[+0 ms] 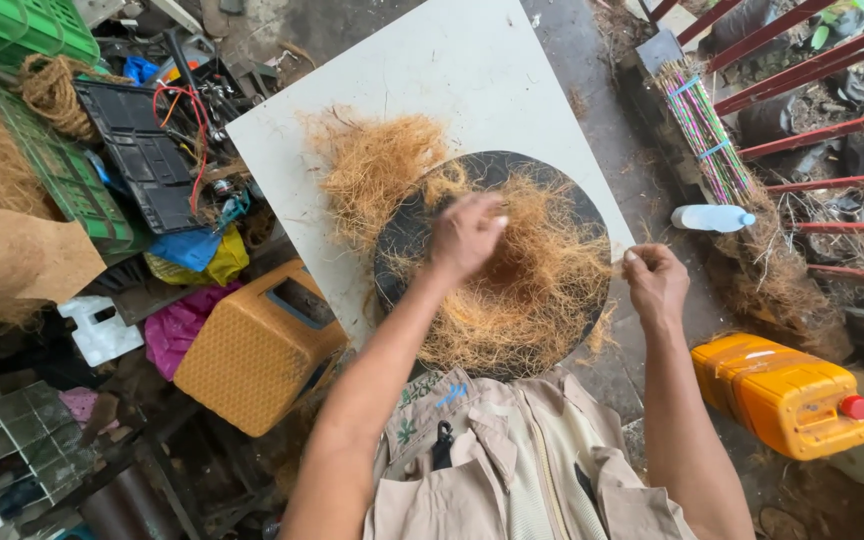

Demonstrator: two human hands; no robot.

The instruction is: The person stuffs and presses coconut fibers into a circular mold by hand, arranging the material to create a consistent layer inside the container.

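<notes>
- The fingertips of my left hand (464, 236) are pointing away from the camera, so I am seeing only its back and knuckles; the fingers are curling down into the fibre, and I cannot tell how much they are gripping underneath.
- My right hand (654, 283) is closing its fingers together at the right edge of the pile; it seems to be pinching a few thin strands, but they are too fine to make out clearly.
- The black round disc (407, 235) is mostly lying buried under the fibre; only its left arc and upper rim are showing.
- The white board (472, 70) serving as my table is running off the top of the view, and my vest is covering its near edge.
- The coconut fibre (537, 290) is lying as a loose, tangled, golden-brown heap on the disc, wispy at the edges, with a second paler tuft spilling onto the board at the upper left.
- To my right, an orange jerrycan (782, 395) with a red cap is standing on the ground, and a white bottle (712, 217) is lying beside a bundle of coloured sticks (704, 130).
- To my left, a yellow-orange container (252, 350) is sitting among clutter that I cannot sort out.
</notes>
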